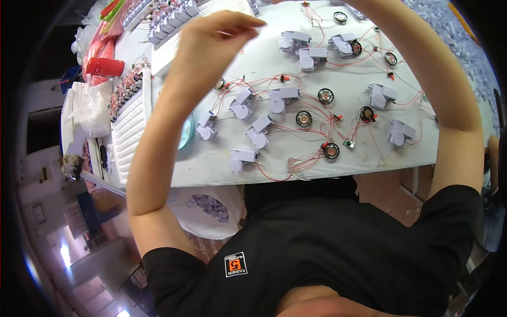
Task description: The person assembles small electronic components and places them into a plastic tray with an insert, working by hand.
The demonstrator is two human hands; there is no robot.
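Note:
My left hand [211, 42] is raised over the far left of the table, thumb and fingertips brought together. Whatever they may pinch is too small to make out. Of my right hand [362, 4] only a part shows at the top edge, and its fingers are cut off. Between my arms lie several light grey plastic housings [284, 99], joined by thin red and white wires [301, 165] to small round black speakers [303, 118]. A grey housing [295, 40] lies to the right of my left hand, beside others.
White foam trays [132, 134] stand on the left, with rows of grey housings [171, 21] farther back. A red plastic piece [105, 66] and a clear plastic bag [96, 113] lie beyond. A round blue-green dish [186, 132] is partly behind my left forearm. A white sack [203, 211] sits below the table edge.

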